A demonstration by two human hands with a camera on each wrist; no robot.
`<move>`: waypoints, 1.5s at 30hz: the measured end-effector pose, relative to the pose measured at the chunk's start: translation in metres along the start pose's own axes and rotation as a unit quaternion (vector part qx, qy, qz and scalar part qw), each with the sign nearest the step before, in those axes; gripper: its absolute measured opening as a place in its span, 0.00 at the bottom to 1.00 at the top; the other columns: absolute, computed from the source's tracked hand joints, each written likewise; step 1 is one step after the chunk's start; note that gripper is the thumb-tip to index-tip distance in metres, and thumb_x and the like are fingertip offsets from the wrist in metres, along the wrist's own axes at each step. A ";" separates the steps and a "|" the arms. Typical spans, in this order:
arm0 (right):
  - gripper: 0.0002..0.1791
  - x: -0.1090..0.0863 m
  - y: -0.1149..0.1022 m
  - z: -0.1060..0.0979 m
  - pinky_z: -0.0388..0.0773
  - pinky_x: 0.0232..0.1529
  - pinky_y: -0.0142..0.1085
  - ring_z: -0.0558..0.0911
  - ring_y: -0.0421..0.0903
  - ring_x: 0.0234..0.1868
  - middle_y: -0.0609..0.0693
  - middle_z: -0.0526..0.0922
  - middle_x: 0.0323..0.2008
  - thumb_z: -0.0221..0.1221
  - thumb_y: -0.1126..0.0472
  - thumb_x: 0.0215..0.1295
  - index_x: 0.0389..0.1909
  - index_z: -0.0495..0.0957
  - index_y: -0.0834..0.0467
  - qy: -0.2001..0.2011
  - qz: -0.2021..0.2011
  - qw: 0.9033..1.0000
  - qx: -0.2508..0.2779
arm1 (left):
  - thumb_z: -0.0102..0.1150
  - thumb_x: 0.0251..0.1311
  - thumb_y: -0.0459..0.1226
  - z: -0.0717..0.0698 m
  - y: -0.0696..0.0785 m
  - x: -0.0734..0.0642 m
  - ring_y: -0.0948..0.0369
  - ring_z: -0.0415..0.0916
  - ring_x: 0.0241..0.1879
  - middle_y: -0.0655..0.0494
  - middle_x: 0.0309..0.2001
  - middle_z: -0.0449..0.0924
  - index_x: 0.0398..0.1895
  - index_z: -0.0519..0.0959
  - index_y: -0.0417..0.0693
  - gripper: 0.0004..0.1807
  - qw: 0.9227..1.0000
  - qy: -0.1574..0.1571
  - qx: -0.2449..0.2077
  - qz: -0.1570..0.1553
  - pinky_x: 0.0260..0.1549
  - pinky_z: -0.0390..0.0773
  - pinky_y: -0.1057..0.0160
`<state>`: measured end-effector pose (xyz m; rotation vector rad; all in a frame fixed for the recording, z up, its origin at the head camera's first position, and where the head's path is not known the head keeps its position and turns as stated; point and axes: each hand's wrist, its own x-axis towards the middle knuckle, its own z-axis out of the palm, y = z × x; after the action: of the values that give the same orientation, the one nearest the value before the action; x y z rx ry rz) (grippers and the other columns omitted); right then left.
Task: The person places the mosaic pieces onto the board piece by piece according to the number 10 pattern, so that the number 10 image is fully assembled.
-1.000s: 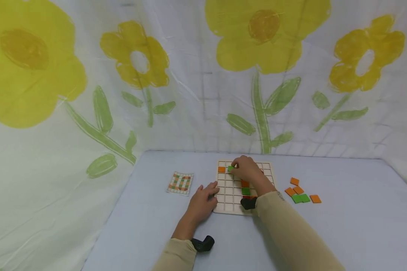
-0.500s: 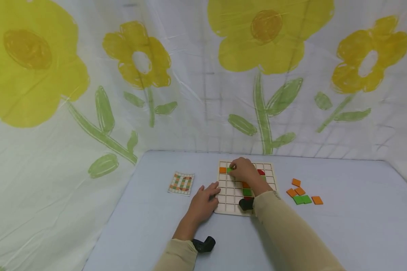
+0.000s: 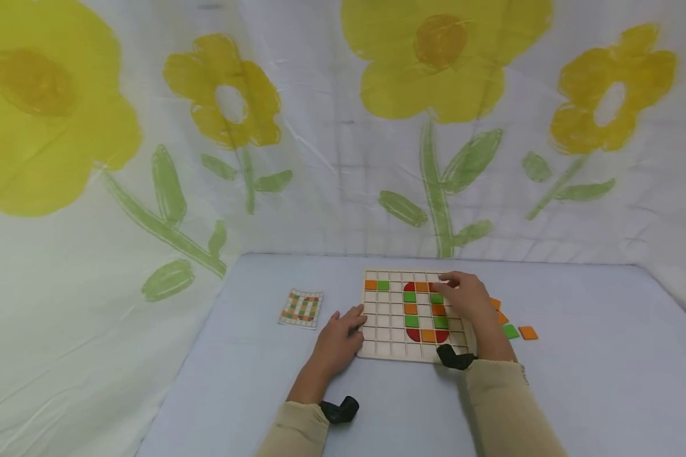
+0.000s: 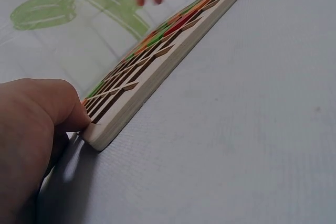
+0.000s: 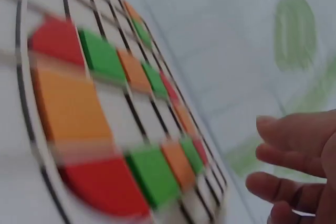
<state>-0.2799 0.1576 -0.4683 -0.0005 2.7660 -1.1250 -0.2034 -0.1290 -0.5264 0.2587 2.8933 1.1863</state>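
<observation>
A wooden grid board lies on the table, with red, orange and green tiles forming an oval ring on its right half. At its upper left, a green tile sits beside an orange tile. My left hand rests at the board's left edge; in the left wrist view its thumb touches the near corner. Over the board's upper right is my right hand, holding nothing. The right wrist view shows its thumb and fingers apart, raised off the tiles.
Loose orange and green tiles, among them an orange tile, lie right of the board, partly hidden by the right arm. A small patterned card lies to the left. A flowered curtain hangs behind the table.
My right hand has let go of the green tile, which now lies beside the orange one. That hand has moved right across the board; the left hand has stayed at the edge.
</observation>
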 end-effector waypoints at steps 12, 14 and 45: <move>0.31 -0.022 0.064 -0.037 0.77 0.50 0.55 0.75 0.63 0.51 0.71 0.74 0.56 0.55 0.48 0.68 0.64 0.70 0.64 0.045 0.102 0.993 -0.046 | 0.53 0.63 0.36 -0.002 -0.002 0.001 0.61 0.62 0.72 0.62 0.71 0.67 0.61 0.78 0.48 0.22 1.000 0.000 -0.011 0.005 0.77 0.50 0.53; 0.31 -0.022 0.067 -0.037 0.77 0.51 0.55 0.75 0.63 0.52 0.71 0.74 0.57 0.56 0.49 0.68 0.64 0.71 0.65 0.044 0.103 0.992 -0.052 | 0.53 0.64 0.36 -0.001 -0.001 0.001 0.61 0.62 0.72 0.63 0.71 0.67 0.61 0.78 0.49 0.22 1.000 -0.003 -0.012 0.006 0.77 0.49 0.53; 0.29 -0.017 0.069 -0.030 0.76 0.55 0.55 0.72 0.63 0.55 0.70 0.72 0.59 0.59 0.50 0.67 0.60 0.75 0.68 0.030 0.088 0.995 -0.038 | 0.53 0.64 0.37 -0.001 -0.001 0.002 0.61 0.61 0.72 0.63 0.71 0.66 0.62 0.78 0.49 0.22 1.000 -0.005 -0.007 0.002 0.77 0.49 0.53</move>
<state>-0.2632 0.2290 -0.4930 0.2672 2.7933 -0.9892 -0.2054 -0.1301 -0.5262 0.2705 2.8765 1.2020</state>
